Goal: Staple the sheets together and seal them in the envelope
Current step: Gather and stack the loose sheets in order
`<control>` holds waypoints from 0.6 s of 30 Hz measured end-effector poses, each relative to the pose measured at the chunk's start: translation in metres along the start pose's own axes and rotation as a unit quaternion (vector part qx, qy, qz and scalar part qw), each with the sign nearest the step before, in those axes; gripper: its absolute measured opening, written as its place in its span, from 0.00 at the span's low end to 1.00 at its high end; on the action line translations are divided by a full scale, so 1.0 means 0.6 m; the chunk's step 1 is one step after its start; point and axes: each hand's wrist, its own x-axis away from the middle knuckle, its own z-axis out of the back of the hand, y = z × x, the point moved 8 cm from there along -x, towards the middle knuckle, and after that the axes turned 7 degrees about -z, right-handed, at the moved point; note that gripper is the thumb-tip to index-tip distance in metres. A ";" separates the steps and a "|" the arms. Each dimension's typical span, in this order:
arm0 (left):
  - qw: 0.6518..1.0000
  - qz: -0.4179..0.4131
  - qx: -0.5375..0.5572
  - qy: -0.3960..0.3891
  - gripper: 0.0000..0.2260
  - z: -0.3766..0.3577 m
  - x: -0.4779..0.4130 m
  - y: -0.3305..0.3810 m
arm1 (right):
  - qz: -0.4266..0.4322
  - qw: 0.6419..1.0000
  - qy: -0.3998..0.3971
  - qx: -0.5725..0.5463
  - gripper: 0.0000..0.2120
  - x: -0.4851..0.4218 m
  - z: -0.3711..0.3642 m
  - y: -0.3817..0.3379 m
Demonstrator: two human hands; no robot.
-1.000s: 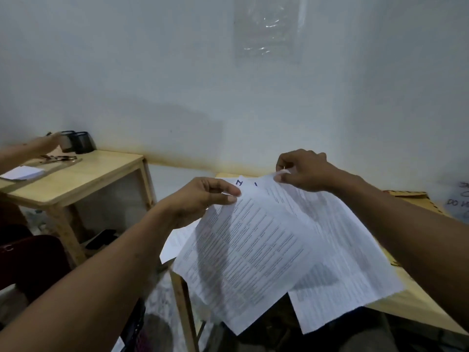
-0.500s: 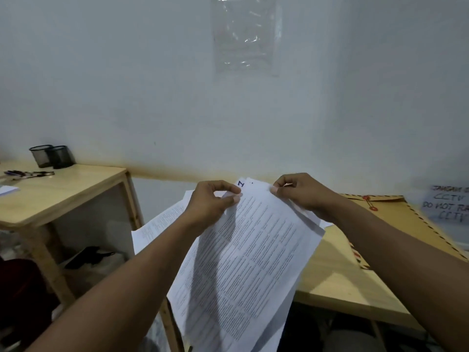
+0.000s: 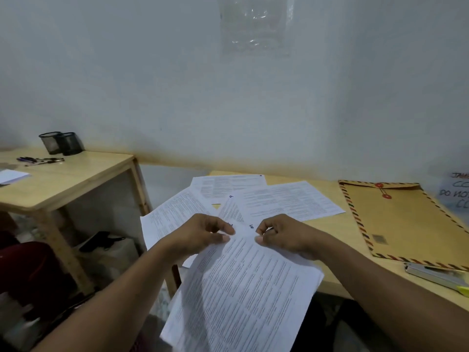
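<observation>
Now: printed sheets pinched at the top edge

Both the left hand (image 3: 203, 236) and right hand (image 3: 284, 235) pinch the held sheets (image 3: 243, 295), white with dense print, over the desk's (image 3: 337, 240) front edge. Loose pages (image 3: 284, 201) and the envelope (image 3: 406, 222) now show fully; the hands sit lower.

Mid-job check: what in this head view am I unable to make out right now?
- Printed text on the held sheets: too small and blurred to read.
- Number of sheets held by the left hand and right hand: they overlap, so no count.
- Stapler: its right end is cut off by the right frame edge.
- Wall sign: cut off by the right edge, wording partial.
- Envelope: contents not visible.
</observation>
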 end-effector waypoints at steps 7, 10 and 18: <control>0.996 -0.020 0.061 0.055 0.07 0.008 0.024 -0.028 | -0.019 1.000 0.015 0.004 0.10 0.009 -0.034 0.005; 0.994 -0.042 0.077 0.068 0.08 0.004 0.023 -0.004 | 0.020 0.997 0.057 -0.046 0.09 0.008 -0.015 -0.016; 0.990 -0.046 0.077 0.106 0.03 0.011 0.011 0.024 | 0.054 0.994 0.092 -0.022 0.05 0.004 0.019 -0.019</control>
